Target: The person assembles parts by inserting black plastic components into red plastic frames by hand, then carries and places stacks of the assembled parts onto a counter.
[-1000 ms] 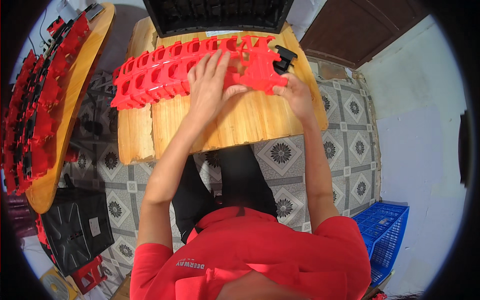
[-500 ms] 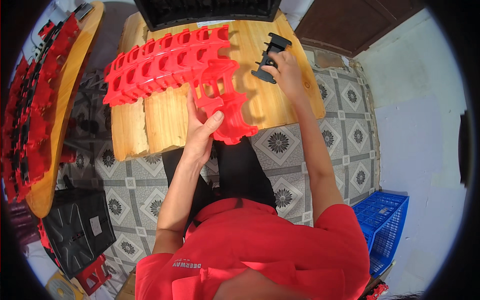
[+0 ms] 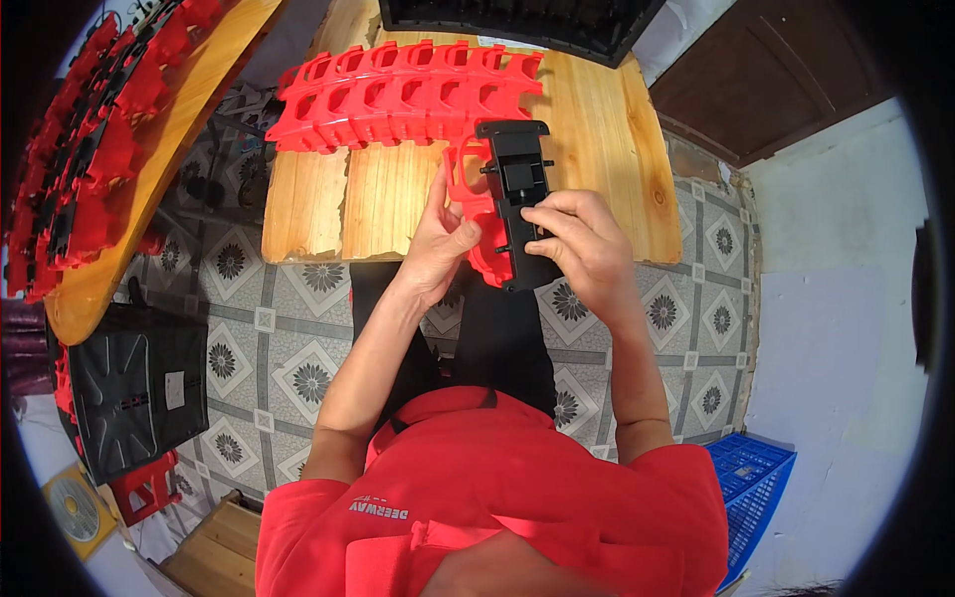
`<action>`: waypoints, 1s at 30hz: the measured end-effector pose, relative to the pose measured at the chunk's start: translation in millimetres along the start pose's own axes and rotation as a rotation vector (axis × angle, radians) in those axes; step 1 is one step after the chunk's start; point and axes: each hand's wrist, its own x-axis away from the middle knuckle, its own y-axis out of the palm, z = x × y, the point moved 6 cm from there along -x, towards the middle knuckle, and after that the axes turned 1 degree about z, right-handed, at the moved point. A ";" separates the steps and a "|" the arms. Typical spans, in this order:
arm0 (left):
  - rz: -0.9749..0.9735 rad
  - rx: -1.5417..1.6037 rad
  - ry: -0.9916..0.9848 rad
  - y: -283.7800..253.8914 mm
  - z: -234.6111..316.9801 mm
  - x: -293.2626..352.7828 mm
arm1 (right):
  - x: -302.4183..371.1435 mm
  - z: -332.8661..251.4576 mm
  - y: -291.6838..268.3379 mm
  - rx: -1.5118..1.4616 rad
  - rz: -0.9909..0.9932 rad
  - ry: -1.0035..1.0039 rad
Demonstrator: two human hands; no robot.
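My left hand (image 3: 438, 249) grips a red plastic frame (image 3: 487, 249) with curved cutouts, thumb on its near side, above the table's front edge. My right hand (image 3: 585, 249) pinches a long black plastic plate (image 3: 519, 177) that has side pegs and a square recess. The plate stands lengthwise against the right side of the red frame and hides much of it. Whether the two are joined I cannot tell. Just beyond, a row of linked red plastic frames (image 3: 398, 109) lies across the wooden table (image 3: 627, 159), close to the held frame's far end.
A black crate (image 3: 522, 22) sits at the table's far edge. To the left, a wooden board (image 3: 174, 129) carries rows of red and black parts (image 3: 90, 189). Below it stands a black box (image 3: 134, 378). A blue plastic crate (image 3: 751, 488) is at the lower right, by the wall.
My right hand has lifted the black plate off the table and brought it left against the red frame. My left hand still grips the frame. The view has shifted.
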 end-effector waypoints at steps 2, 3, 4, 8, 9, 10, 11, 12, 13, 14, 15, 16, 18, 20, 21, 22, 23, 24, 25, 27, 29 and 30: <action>-0.022 -0.007 0.014 1.9 1.4 2.7 | 0.6 -3.5 2.9 -0.006 0.007 -0.007; -0.032 -0.014 0.021 3.2 2.3 4.0 | 1.5 -5.0 3.3 -0.011 0.018 -0.007; -0.041 -0.022 0.028 4.2 2.9 5.5 | 3.0 -6.9 4.3 -0.012 0.016 -0.010; -0.054 -0.048 0.014 1.9 3.5 6.2 | 4.5 -11.6 8.8 0.025 0.026 -0.035; -0.080 -0.066 0.008 -0.2 2.7 4.8 | 4.4 -13.1 9.4 0.029 0.030 -0.049; -0.106 -0.084 0.002 -1.5 1.5 3.7 | 3.6 -13.9 9.9 0.029 0.029 -0.049; -0.106 -0.083 0.002 -2.8 -0.3 2.8 | 2.8 -14.1 10.4 0.028 0.024 -0.047; -0.101 -0.065 0.027 -3.8 0.0 1.7 | 1.3 -13.9 11.0 0.027 0.018 -0.046; -0.096 -0.049 0.053 -4.6 1.3 0.7 | -0.4 -11.8 11.4 0.025 0.018 -0.050; -0.094 -0.050 0.055 1.1 3.8 2.8 | 0.0 -6.5 15.8 -0.018 -0.042 -0.035; -0.021 -0.090 0.039 3.3 5.9 6.4 | -0.1 -2.2 20.8 -0.063 -0.102 -0.024; 0.054 -0.132 0.027 5.6 11.6 9.9 | -2.0 -0.8 23.0 -0.068 -0.104 -0.034; 0.074 -0.152 0.018 11.0 21.6 16.2 | -9.5 6.4 9.2 -0.011 0.230 0.042; 0.009 -0.118 0.129 17.2 23.1 18.2 | -10.3 15.0 17.0 -0.196 0.236 0.114; 0.042 -0.132 0.171 16.1 17.7 18.6 | -6.2 24.5 32.2 -0.441 0.158 0.292; 0.072 -0.144 0.213 16.6 12.8 18.4 | -0.2 32.3 51.2 -0.677 0.060 0.472; 0.102 -0.184 0.214 23.7 14.7 17.4 | 4.1 32.1 50.6 -0.554 0.058 0.403; 0.150 -0.227 0.216 28.1 20.1 21.6 | 5.7 28.2 51.6 -0.446 0.049 0.333; 0.169 -0.266 0.334 30.4 31.8 25.5 | 1.4 28.7 55.3 -0.464 0.010 0.326; 0.234 -0.278 0.468 36.5 53.7 31.4 | -19.3 16.2 51.7 -0.572 -0.075 0.287; 0.310 -0.126 0.510 27.6 66.9 21.0 | -42.0 -12.6 47.8 -0.954 -0.110 0.183; 0.340 0.009 0.492 28.9 76.5 19.4 | -45.3 -15.7 51.0 -0.949 -0.109 0.187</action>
